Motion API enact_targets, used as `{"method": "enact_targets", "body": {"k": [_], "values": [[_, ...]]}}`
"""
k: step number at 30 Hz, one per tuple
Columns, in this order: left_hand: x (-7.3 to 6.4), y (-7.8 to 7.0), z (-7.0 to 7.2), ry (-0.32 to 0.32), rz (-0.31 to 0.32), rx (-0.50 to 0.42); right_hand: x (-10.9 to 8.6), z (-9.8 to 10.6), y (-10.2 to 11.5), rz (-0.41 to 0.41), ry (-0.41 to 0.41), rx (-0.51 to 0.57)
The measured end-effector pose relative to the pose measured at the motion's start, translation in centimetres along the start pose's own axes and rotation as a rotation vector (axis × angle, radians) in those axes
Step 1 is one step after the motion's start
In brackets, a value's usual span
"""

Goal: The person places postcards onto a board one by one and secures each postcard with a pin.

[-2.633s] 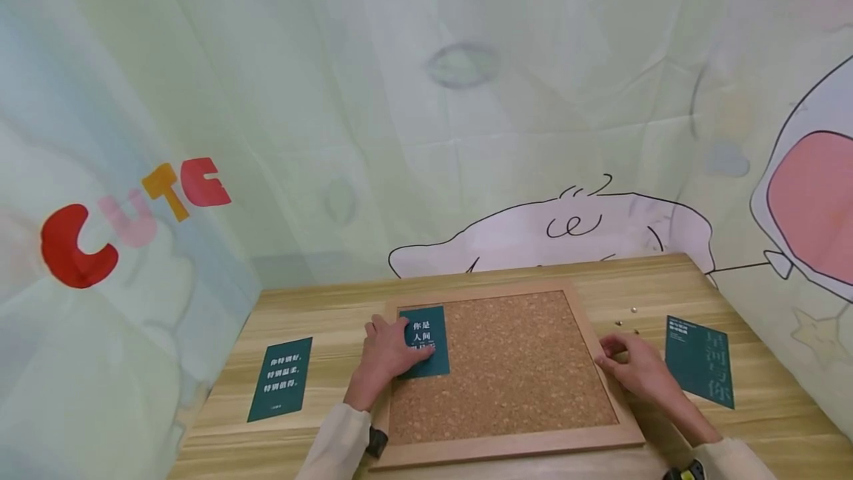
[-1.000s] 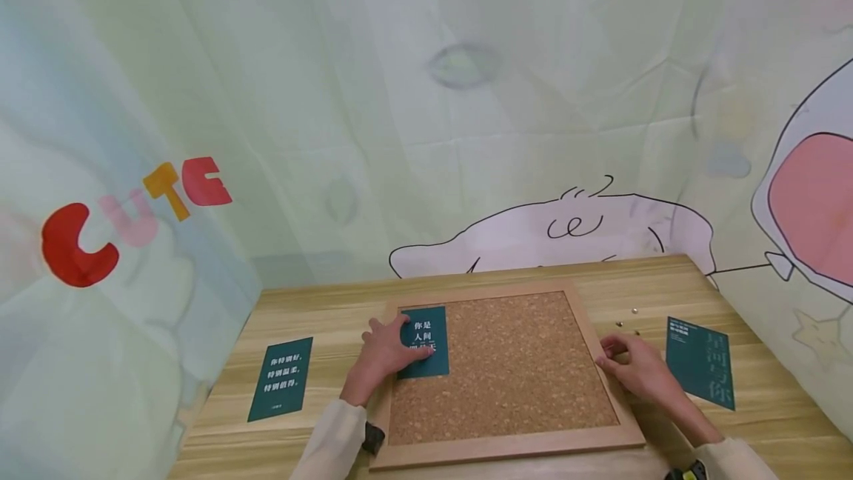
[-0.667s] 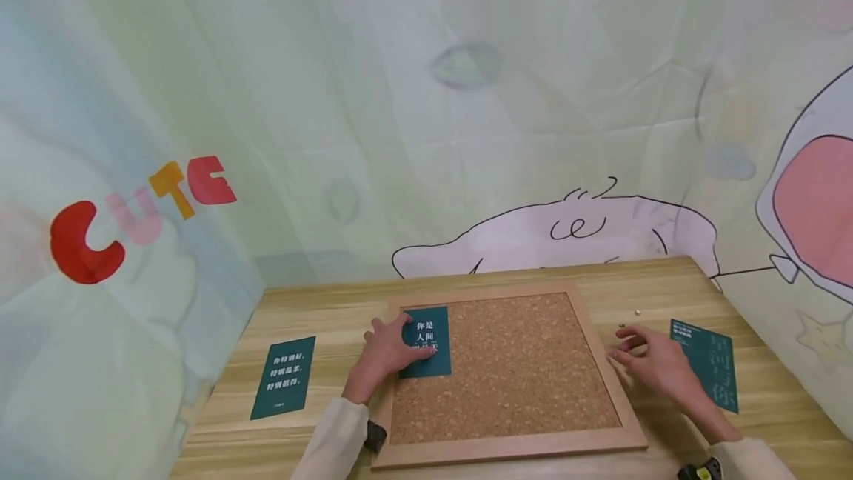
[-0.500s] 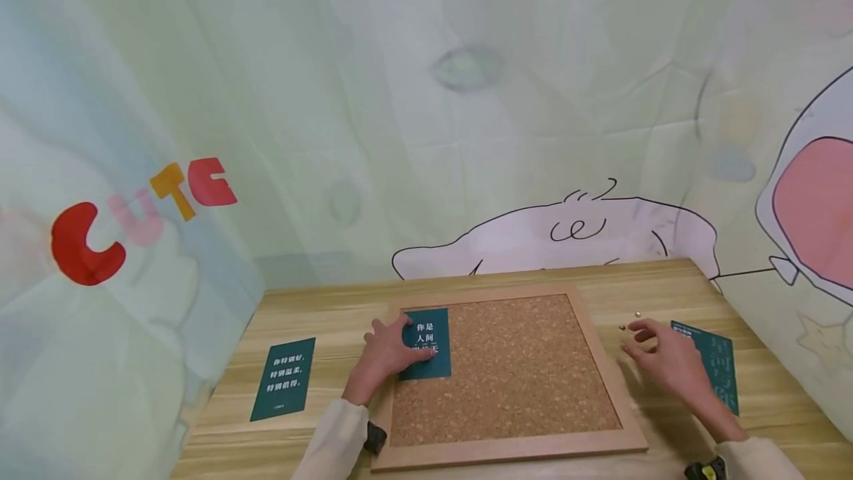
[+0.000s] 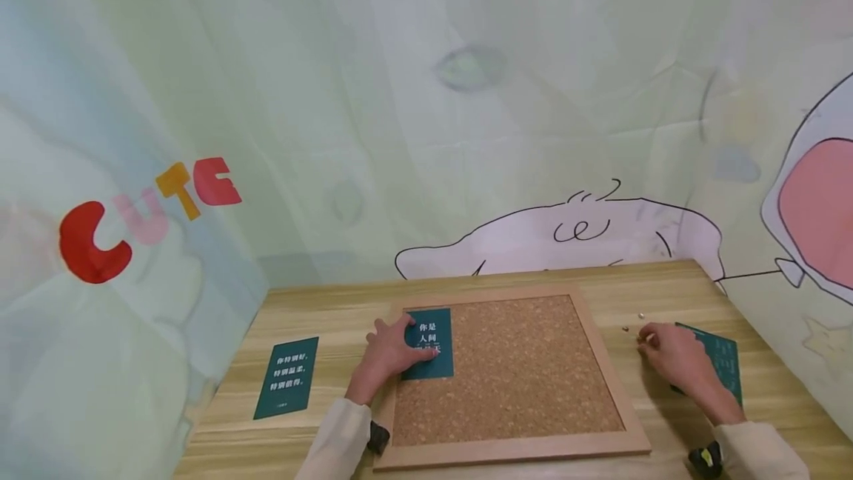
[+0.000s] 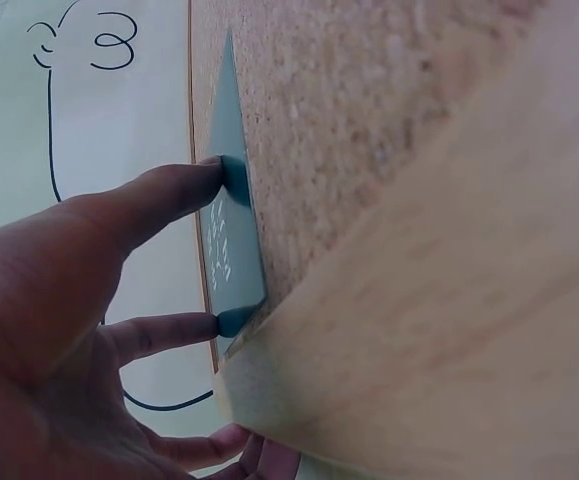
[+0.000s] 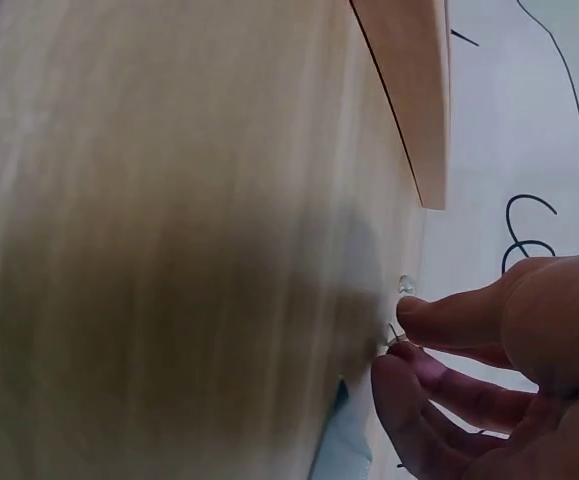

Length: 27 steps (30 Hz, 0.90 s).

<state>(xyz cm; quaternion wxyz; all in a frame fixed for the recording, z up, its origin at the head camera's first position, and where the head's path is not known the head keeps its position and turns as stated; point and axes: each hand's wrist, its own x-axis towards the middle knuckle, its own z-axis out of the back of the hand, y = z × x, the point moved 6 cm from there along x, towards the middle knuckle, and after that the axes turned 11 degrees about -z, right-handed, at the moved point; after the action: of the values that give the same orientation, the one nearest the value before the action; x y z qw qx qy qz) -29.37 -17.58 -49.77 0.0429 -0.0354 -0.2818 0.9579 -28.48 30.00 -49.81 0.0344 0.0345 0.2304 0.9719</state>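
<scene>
A dark green card with white writing (image 5: pixel 436 369) lies on the upper left part of a wood-framed corkboard (image 5: pixel 520 376). My left hand (image 5: pixel 386 350) presses it with the thumb (image 6: pixel 184 190) and a spread finger (image 6: pixel 164 335); the other fingers reach past the frame's edge. Right of the board, my right hand (image 5: pixel 683 358) is down at the tabletop with thumb and fingertips drawn together. In the right wrist view a small thumbtack (image 7: pixel 395 336), its needle showing, is between those fingertips. Another thumbtack (image 7: pixel 406 285) lies close by.
Two thumbtacks (image 5: pixel 625 329) lie on the wooden table (image 5: pixel 320 302) near the right hand. A green card (image 5: pixel 286 378) lies left of the board; another green card (image 5: pixel 723 354) is partly hidden behind the right hand. A printed curtain (image 5: pixel 333 132) hangs behind.
My right hand has left the board's right frame and moved right to the thumbtacks, its fingertips closing together. The left hand stays on the card.
</scene>
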Motion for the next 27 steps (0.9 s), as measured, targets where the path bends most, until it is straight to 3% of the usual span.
{"method": "enact_targets", "body": {"k": [9,27], "values": [[-0.07,0.20,-0.35,-0.002,0.008,-0.010,-0.22,-0.42,-0.05,0.016,-0.048,-0.001],[0.19,0.38,-0.25,0.000,0.013,-0.001,0.20,-0.58,0.11,0.034,-0.055,-0.005]]}}
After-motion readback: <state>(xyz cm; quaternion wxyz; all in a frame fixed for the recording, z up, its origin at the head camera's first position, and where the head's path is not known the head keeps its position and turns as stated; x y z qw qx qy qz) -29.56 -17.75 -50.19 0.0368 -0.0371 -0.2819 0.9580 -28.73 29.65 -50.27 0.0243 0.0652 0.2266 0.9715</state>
